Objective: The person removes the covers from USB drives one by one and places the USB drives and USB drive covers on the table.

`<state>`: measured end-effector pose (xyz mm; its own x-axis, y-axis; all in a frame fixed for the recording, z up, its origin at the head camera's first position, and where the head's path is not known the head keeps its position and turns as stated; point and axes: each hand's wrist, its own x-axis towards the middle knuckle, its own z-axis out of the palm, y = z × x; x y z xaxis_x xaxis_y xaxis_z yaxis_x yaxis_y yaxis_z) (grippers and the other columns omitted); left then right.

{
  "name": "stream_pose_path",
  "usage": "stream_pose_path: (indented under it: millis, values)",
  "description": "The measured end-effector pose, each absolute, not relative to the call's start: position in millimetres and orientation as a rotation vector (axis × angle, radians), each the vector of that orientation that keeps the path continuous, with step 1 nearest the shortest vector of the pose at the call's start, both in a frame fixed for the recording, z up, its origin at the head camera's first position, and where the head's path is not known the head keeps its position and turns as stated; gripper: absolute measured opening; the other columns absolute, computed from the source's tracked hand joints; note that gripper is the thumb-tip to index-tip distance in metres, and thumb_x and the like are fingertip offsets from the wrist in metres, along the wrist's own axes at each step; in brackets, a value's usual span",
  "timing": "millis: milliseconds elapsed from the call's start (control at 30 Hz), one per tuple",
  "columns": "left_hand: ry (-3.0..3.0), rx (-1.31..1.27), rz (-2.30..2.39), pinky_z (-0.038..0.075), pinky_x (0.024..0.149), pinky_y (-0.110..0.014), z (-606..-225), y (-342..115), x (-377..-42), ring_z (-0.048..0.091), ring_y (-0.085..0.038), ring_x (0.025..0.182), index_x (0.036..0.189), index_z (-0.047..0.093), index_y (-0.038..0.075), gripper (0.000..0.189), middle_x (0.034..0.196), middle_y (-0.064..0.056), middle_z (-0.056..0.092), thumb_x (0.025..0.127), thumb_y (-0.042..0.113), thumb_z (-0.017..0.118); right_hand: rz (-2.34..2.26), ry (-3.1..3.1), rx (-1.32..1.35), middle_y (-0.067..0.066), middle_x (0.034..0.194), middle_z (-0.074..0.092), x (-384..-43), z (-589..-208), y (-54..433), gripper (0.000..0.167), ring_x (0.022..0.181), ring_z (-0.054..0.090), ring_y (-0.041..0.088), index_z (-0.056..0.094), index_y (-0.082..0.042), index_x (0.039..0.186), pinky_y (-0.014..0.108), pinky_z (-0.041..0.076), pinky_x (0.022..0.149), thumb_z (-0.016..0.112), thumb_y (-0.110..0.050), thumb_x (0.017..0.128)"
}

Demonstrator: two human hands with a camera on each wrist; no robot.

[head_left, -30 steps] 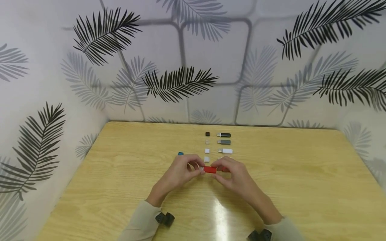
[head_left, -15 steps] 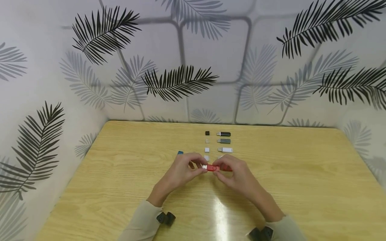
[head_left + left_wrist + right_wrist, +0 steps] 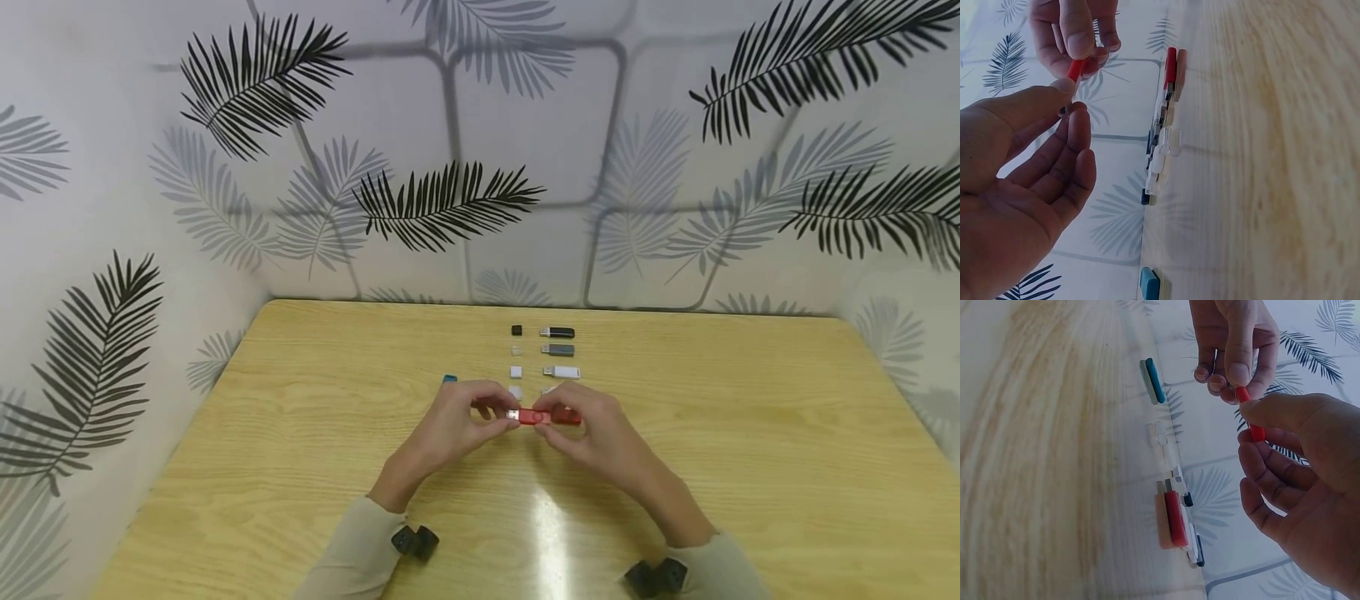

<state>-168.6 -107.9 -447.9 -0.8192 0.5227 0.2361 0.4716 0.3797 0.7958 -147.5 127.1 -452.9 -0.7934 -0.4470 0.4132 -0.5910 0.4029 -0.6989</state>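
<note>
Both hands hold a small red USB stick [image 3: 529,417] just above the table, in the middle of the head view. Its silver plug end points left, and a round mark shows on its body. My left hand [image 3: 455,423] pinches the plug end between thumb and fingertips. The right hand [image 3: 597,425] grips the other end the same way. From the right wrist, the stick [image 3: 1257,433] shows under the thumb and fingers, its ends partly hidden. Behind the right fingers a second red USB stick [image 3: 570,416] lies on the table [image 3: 315,483].
Beyond the hands, black [image 3: 559,332], grey [image 3: 559,350] and white [image 3: 562,372] USB sticks lie in a column. Left of them runs a column of caps, including a black cap [image 3: 517,330] and a white cap [image 3: 516,372]. A blue-teal piece [image 3: 1149,283] lies apart, near the left hand.
The held stick has turned, so its silver plug and round mark now show where a plain red face was. Both hands have shifted slightly right, and more of the red stick on the table shows.
</note>
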Motion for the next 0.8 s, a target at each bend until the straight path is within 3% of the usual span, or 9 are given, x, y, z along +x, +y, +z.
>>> stream_pose_path:
  millis: [367, 567, 800]
  values:
    - [2.566, 1.021, 1.533, 0.060, 0.076, -0.043, -444.0, -109.7, -167.5, 0.066, -0.007, 0.081, 0.100, 0.079, 0.009, 0.012, 0.092, 0.002, 0.075, 0.088, 0.008, 0.082, 1.284, -2.418, 0.998, -0.004, 0.095, 0.071, -148.6, -448.6, 132.1, 0.021, 0.076, 0.063, 0.009, 0.073, -0.011, 0.101, 0.038, 0.058, 0.065, 0.081, 0.002, 0.086]
    - [2.539, 1.019, 1.565, 0.060, 0.076, -0.045, -443.4, -109.3, -167.4, 0.067, -0.007, 0.081, 0.099, 0.079, 0.008, 0.011, 0.093, 0.002, 0.076, 0.089, 0.008, 0.082, 1.281, -2.397, 1.012, -0.004, 0.095, 0.071, -147.7, -447.6, 134.7, 0.021, 0.074, 0.064, 0.017, 0.073, -0.011, 0.101, 0.037, 0.056, 0.063, 0.080, 0.001, 0.086]
    - [2.509, 1.000, 1.601, 0.060, 0.077, -0.049, -440.9, -110.3, -167.0, 0.069, -0.009, 0.082, 0.099, 0.079, 0.004, 0.011, 0.094, 0.001, 0.076, 0.088, 0.006, 0.081, 1.299, -2.395, 1.026, 0.000, 0.097, 0.072, -147.0, -443.8, 133.9, 0.018, 0.079, 0.062, 0.009, 0.073, -0.007, 0.102, 0.040, 0.059, 0.065, 0.080, 0.001, 0.087]
